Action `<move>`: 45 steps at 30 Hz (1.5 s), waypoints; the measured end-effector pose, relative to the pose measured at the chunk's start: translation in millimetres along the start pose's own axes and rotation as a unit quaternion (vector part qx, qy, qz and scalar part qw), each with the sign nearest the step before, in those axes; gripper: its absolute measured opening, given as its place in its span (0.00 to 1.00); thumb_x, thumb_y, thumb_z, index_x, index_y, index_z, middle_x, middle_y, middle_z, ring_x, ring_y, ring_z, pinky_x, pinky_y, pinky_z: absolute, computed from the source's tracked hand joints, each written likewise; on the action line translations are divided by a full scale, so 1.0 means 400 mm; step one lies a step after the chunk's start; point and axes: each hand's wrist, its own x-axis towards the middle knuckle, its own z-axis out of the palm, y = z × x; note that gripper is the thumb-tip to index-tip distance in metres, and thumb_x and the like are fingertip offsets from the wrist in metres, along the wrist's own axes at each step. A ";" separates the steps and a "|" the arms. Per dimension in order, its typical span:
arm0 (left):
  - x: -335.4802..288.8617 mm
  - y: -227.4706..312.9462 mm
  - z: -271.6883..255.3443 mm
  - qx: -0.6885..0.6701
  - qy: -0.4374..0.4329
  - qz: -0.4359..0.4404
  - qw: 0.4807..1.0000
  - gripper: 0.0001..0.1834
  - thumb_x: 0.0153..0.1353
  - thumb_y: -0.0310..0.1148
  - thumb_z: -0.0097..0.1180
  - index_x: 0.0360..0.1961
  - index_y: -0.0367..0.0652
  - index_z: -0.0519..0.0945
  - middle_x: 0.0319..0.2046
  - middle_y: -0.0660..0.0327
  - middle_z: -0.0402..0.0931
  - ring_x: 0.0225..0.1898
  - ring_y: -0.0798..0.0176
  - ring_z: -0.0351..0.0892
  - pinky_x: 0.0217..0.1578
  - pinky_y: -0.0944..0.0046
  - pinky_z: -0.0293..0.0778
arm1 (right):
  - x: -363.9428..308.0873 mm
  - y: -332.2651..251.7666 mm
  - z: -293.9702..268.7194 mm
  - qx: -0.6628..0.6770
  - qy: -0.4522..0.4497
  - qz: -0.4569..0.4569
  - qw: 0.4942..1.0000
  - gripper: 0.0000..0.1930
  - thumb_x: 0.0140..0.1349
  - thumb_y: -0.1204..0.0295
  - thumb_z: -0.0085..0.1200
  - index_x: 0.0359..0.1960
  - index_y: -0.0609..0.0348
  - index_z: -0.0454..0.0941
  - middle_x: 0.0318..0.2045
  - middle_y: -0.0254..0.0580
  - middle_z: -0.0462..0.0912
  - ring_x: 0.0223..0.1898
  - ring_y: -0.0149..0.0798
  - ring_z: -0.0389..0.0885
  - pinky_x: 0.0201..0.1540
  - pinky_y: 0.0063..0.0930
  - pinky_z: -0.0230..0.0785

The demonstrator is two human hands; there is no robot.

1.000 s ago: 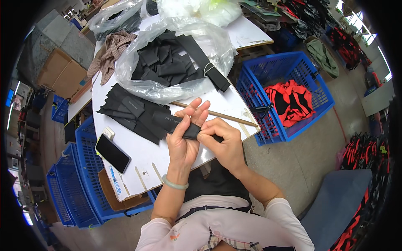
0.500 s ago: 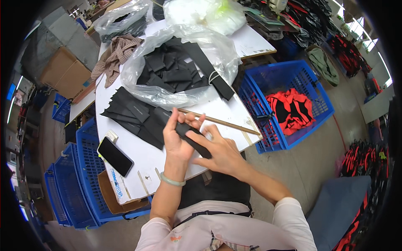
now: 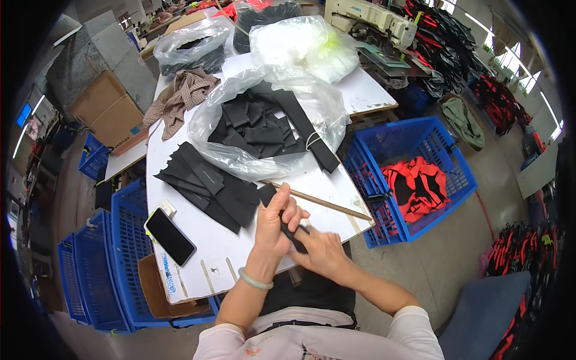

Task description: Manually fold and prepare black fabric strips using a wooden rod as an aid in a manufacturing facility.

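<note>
Both my hands are on a black fabric strip (image 3: 268, 193) in front of the table's near edge. My left hand (image 3: 275, 223), with a pale bangle at its wrist, is curled round the strip, and one end sticks out above the fingers. Lower down, my right hand (image 3: 327, 252) pinches the strip, its fingers slightly blurred. To the left, similar black strips (image 3: 207, 189) lie fanned out in an overlapping pile. Behind them an opened clear plastic bag (image 3: 201, 129) holds many folded black pieces (image 3: 255, 126). A thin wooden stick (image 3: 330, 205) lies just beyond my hands.
A phone (image 3: 171, 236) lies at the left of the white table (image 3: 210, 252). Blue crates stand left, and a blue crate (image 3: 414, 129) with red-and-black fabric (image 3: 417, 187) stands right. Farther back are a checked cloth (image 3: 180, 102), more plastic bags (image 3: 303, 48) and a sewing machine (image 3: 375, 18).
The view has tilted up, so the table sits lower in it. My hands have drawn away from the fanned pile with the strip, and my left fingers have curled further round it.
</note>
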 end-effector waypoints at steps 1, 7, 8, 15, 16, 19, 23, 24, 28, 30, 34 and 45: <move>-0.004 -0.025 -0.001 -0.109 -0.016 -0.048 0.993 0.18 0.66 0.40 0.46 0.18 0.48 0.65 0.08 0.70 0.55 0.11 0.73 0.60 0.31 0.63 0.75 | 0.018 0.009 0.004 -0.014 0.039 -0.017 0.999 0.22 0.45 0.61 0.62 0.39 0.59 0.73 0.24 0.49 0.76 0.23 0.52 0.77 0.23 0.42 0.69; -0.003 0.000 0.036 -0.034 -0.008 0.011 0.999 0.18 0.67 0.39 0.45 0.19 0.47 0.65 0.10 0.69 0.56 0.11 0.73 0.59 0.26 0.65 0.73 | 0.025 -0.015 -0.021 0.021 0.069 -0.039 0.997 0.14 0.45 0.66 0.62 0.33 0.60 0.77 0.32 0.51 0.76 0.31 0.50 0.78 0.29 0.39 0.71; 0.002 0.014 0.028 -0.067 -0.041 0.004 0.997 0.18 0.67 0.39 0.44 0.19 0.47 0.65 0.10 0.69 0.56 0.11 0.73 0.59 0.25 0.66 0.72 | 0.011 -0.020 -0.033 0.037 0.129 -0.079 0.988 0.12 0.46 0.66 0.62 0.32 0.58 0.81 0.38 0.50 0.76 0.36 0.47 0.79 0.34 0.36 0.73; -0.048 0.027 0.037 0.016 -0.238 -0.194 0.952 0.13 0.59 0.33 0.55 0.22 0.42 0.66 0.11 0.69 0.59 0.10 0.74 0.59 0.18 0.69 0.69 | 0.042 0.027 -0.224 0.325 0.154 -0.035 0.933 0.14 0.54 0.77 0.52 0.43 0.65 0.79 0.42 0.42 0.73 0.44 0.35 0.72 0.48 0.27 0.63; -0.059 0.022 0.053 0.055 -0.248 -0.190 0.948 0.13 0.58 0.33 0.56 0.22 0.42 0.67 0.11 0.68 0.60 0.10 0.73 0.60 0.18 0.69 0.70 | 0.063 0.017 -0.238 0.334 0.106 -0.054 0.935 0.14 0.54 0.78 0.52 0.43 0.64 0.79 0.41 0.41 0.73 0.44 0.34 0.72 0.48 0.25 0.63; -0.065 0.013 0.048 0.129 -0.264 -0.187 0.938 0.14 0.56 0.34 0.59 0.22 0.40 0.69 0.10 0.66 0.62 0.10 0.72 0.62 0.18 0.68 0.71 | 0.098 0.001 -0.255 0.304 0.001 -0.162 0.939 0.09 0.55 0.77 0.55 0.38 0.65 0.80 0.33 0.40 0.75 0.38 0.35 0.73 0.42 0.25 0.65; -0.087 0.012 0.048 0.063 -0.320 -0.275 0.904 0.14 0.54 0.34 0.61 0.20 0.38 0.71 0.08 0.64 0.64 0.08 0.71 0.63 0.18 0.68 0.72 | 0.093 0.008 -0.258 0.239 0.009 -0.227 0.944 0.05 0.56 0.76 0.54 0.32 0.64 0.79 0.32 0.41 0.75 0.35 0.36 0.73 0.38 0.26 0.65; -0.092 0.017 0.056 0.061 -0.319 -0.289 0.901 0.13 0.53 0.32 0.62 0.20 0.38 0.71 0.08 0.65 0.64 0.08 0.71 0.63 0.17 0.69 0.72 | 0.089 0.005 -0.248 0.243 0.009 -0.213 0.947 0.04 0.56 0.76 0.54 0.30 0.64 0.78 0.31 0.42 0.75 0.34 0.36 0.73 0.37 0.27 0.65; -0.088 0.025 0.043 0.119 -0.313 -0.262 0.905 0.12 0.52 0.31 0.61 0.20 0.38 0.71 0.07 0.65 0.63 0.08 0.71 0.63 0.17 0.69 0.71 | 0.084 0.006 -0.269 0.249 0.018 -0.223 0.942 0.04 0.51 0.77 0.58 0.29 0.63 0.79 0.31 0.42 0.75 0.33 0.36 0.72 0.35 0.27 0.65; -0.084 0.024 0.039 0.137 -0.316 -0.252 0.904 0.12 0.52 0.30 0.61 0.20 0.37 0.70 0.07 0.65 0.63 0.07 0.71 0.63 0.17 0.69 0.71 | 0.085 0.015 -0.271 0.220 0.035 -0.294 0.930 0.07 0.46 0.79 0.61 0.30 0.62 0.80 0.30 0.41 0.75 0.31 0.37 0.71 0.32 0.26 0.64; -0.084 0.019 0.037 0.044 -0.332 -0.333 0.881 0.12 0.51 0.28 0.61 0.19 0.36 0.71 0.07 0.65 0.63 0.06 0.70 0.63 0.16 0.69 0.70 | 0.077 -0.009 -0.280 0.105 0.074 -0.345 0.930 0.08 0.42 0.80 0.61 0.27 0.62 0.78 0.27 0.39 0.75 0.28 0.38 0.71 0.27 0.28 0.64; -0.114 -0.005 0.047 0.402 -0.135 -0.151 0.893 0.13 0.52 0.32 0.64 0.22 0.40 0.71 0.15 0.68 0.67 0.13 0.75 0.65 0.15 0.75 0.60 | 0.085 0.007 -0.300 0.309 0.152 -0.157 0.926 0.14 0.45 0.78 0.61 0.36 0.64 0.77 0.30 0.41 0.77 0.31 0.29 0.72 0.31 0.21 0.63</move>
